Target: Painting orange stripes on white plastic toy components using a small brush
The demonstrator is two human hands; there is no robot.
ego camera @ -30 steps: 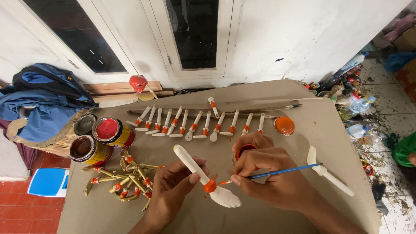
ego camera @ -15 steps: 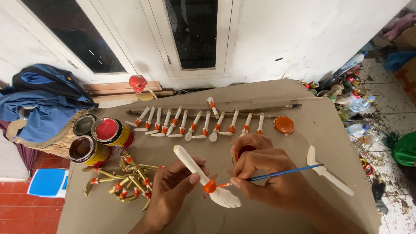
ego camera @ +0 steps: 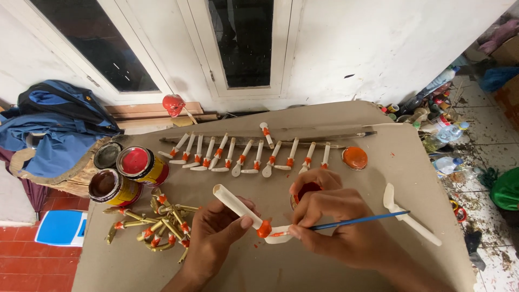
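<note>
My left hand (ego camera: 216,238) grips a pale wooden spoon (ego camera: 232,201) by its handle, just above an orange band painted at the neck. My right hand (ego camera: 338,227) holds a thin blue-handled paintbrush (ego camera: 362,220), its orange-tipped bristles touching the spoon beside the band. Behind my right fingers a small cup of red paint (ego camera: 308,190) shows partly. One unpainted wooden spoon (ego camera: 405,213) lies to the right of my right hand.
A row of several orange-banded spoons (ego camera: 248,157) leans on a stick across the cardboard sheet (ego camera: 378,151). An orange lid (ego camera: 355,158), three paint tins (ego camera: 124,173) and a pile of yellowish banded pieces (ego camera: 157,227) lie around. A blue bag (ego camera: 54,124) sits left; bottles clutter the right floor.
The spoon has turned slightly in my left hand and the brush tip has shifted along the orange band. Everything else stays put.
</note>
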